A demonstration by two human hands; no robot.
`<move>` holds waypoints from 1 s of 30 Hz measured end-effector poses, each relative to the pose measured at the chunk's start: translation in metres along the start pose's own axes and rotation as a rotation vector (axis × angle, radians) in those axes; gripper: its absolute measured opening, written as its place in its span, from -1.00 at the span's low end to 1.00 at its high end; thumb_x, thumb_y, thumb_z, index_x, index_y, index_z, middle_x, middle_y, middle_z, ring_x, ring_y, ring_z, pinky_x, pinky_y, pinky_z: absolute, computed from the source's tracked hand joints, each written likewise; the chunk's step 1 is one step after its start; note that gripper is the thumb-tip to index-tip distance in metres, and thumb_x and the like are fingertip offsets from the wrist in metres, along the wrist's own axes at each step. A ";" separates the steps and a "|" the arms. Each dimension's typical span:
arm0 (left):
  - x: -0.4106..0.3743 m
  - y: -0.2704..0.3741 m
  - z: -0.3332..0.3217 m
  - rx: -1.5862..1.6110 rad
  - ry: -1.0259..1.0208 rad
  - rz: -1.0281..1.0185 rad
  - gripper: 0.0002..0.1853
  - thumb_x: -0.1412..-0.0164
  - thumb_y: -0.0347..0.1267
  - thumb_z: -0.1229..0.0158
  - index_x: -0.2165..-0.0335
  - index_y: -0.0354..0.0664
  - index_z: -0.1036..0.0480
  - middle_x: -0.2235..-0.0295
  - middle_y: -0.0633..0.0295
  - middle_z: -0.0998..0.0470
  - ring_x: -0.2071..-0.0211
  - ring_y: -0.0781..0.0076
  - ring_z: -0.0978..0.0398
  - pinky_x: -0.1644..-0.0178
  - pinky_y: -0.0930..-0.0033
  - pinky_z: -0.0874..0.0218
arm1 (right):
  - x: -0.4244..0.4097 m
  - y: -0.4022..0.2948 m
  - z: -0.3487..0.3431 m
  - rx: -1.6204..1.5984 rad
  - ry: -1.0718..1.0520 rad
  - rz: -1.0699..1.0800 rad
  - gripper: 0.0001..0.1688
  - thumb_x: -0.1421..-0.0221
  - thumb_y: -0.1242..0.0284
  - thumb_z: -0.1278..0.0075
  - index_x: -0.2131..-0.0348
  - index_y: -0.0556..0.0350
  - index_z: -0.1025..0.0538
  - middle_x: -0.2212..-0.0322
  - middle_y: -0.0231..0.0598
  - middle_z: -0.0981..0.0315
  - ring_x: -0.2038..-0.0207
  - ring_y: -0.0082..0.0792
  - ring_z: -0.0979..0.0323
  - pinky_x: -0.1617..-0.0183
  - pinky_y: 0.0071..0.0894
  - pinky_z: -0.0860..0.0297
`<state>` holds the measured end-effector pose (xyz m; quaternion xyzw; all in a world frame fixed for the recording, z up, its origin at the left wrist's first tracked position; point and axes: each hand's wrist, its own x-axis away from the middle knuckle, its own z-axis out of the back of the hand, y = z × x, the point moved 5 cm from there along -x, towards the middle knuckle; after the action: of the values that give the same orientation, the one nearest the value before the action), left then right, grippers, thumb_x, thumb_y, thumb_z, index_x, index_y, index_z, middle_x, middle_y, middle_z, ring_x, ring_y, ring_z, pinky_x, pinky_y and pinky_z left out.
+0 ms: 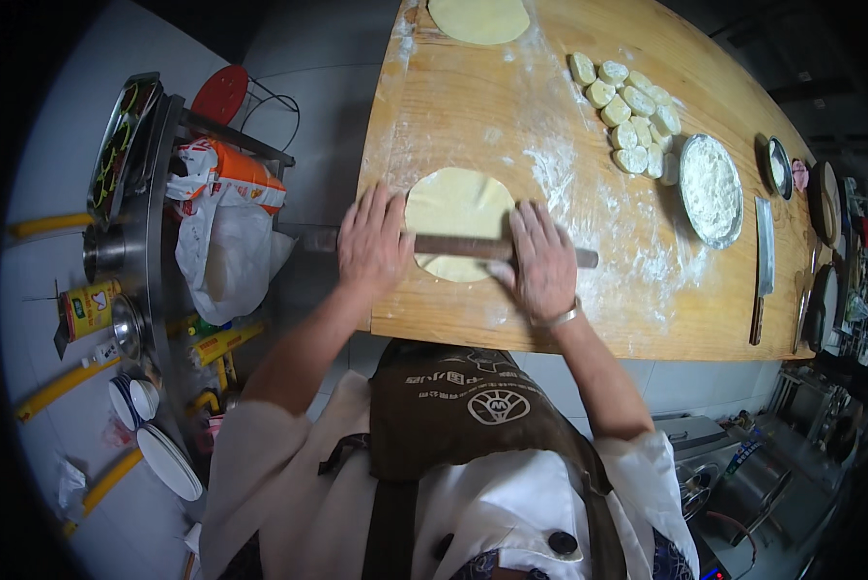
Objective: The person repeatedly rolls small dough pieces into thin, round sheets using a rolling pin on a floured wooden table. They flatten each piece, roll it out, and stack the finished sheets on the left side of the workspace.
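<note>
A round sheet of dough point(457, 199) lies flat on the wooden worktable point(434, 312) in front of me. Across its lower part rests a dark wooden rolling pin point(452, 246). My left hand point(373, 235) lies over the pin at the dough's left edge, fingers pointing forward. Over the pin's right part is my right hand point(543, 254), its thumb near the dough's edge and a bracelet at the wrist. Both palms hide stretches of the pin, whose ends stick out on either side. Another round dough sheet point(481, 18) is at the table's far edge, partly cut off.
Floured dough pieces point(633, 109) sit at the right, beside a metal bowl of flour point(711, 190). Farther right are a cleaver point(764, 250) and a small bowl point(779, 168). A steel shelf point(157, 217) with bags point(227, 239) stands left, across a floor gap.
</note>
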<state>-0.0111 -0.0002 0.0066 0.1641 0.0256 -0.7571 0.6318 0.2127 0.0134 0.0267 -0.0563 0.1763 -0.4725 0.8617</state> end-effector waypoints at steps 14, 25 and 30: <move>-0.066 -0.022 -0.023 0.098 -0.158 -0.111 -0.60 -0.12 -0.32 -0.01 0.05 -0.19 -0.30 -0.04 0.14 -0.25 -0.03 0.16 -0.21 -0.07 0.18 -0.03 | -0.010 -0.010 0.018 -0.041 0.054 -0.092 -0.29 0.12 0.36 -0.14 -0.03 0.22 -0.28 0.06 -0.01 -0.30 0.02 0.00 -0.28 -0.03 -0.08 -0.20; -0.094 -0.010 0.007 0.193 -0.204 -0.189 -0.61 -0.10 -0.34 -0.02 0.08 -0.23 -0.33 0.02 0.12 -0.31 -0.02 0.16 -0.23 -0.05 0.16 -0.04 | 0.007 0.013 0.008 -0.069 -0.031 -0.153 -0.43 0.09 0.40 -0.09 0.07 0.25 -0.32 0.09 0.01 -0.29 0.04 0.00 -0.25 0.03 -0.15 -0.24; -0.117 -0.017 -0.032 0.035 -0.173 -0.193 -0.56 -0.15 -0.32 0.08 -0.02 -0.17 -0.28 -0.12 0.11 -0.19 -0.17 0.14 -0.06 -0.18 -0.08 0.15 | -0.032 0.034 -0.008 0.154 -0.076 -0.266 -0.37 -0.09 0.21 0.13 -0.05 0.24 -0.26 -0.12 -0.07 -0.14 -0.21 -0.03 -0.01 -0.22 -0.03 0.03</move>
<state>-0.0038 0.1217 0.0064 0.1060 -0.0262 -0.8261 0.5528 0.2208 0.0596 0.0184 -0.0306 0.0978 -0.5923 0.7992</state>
